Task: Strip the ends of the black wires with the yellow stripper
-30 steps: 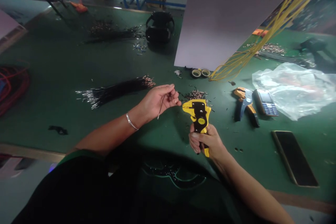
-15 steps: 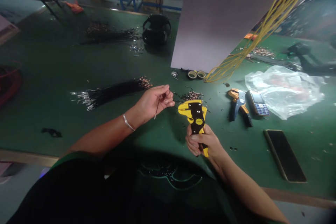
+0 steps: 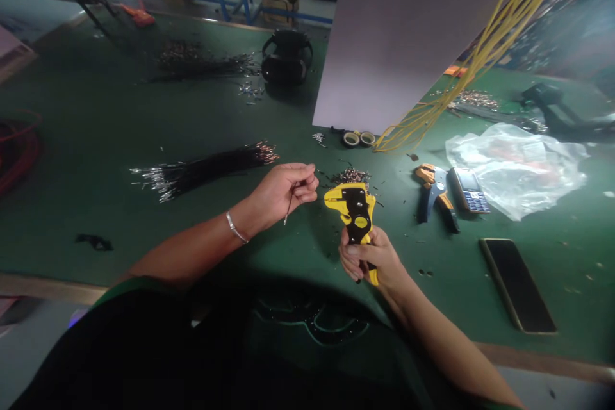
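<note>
Between the pinched fingers of my left hand [image 3: 288,192] is a short black wire [image 3: 289,202], one end dangling below the palm. My right hand [image 3: 368,256] is wrapped round the handles of a yellow and black wire stripper [image 3: 356,211]. The tool's jaws point left, close to my left fingertips; I cannot tell whether the wire's other end is inside them. Behind the stripper lies a small heap of offcuts [image 3: 353,175]. A bundle of black wires [image 3: 211,166] with silvery and coppery ends rests on the green table left of my left hand.
To the right are an orange and dark crimping tool [image 3: 435,195], a keypad phone [image 3: 469,190], a smartphone [image 3: 519,285] and a clear plastic bag [image 3: 519,166]. Tape rolls [image 3: 359,138], a white board [image 3: 384,38], yellow wires [image 3: 461,83] and a black headset [image 3: 287,57] stand farther back.
My left hand has shifted slightly down, its fingers closer together on the wire and level with the stripper's jaws. The stripper stays in my right hand, almost unmoved.
</note>
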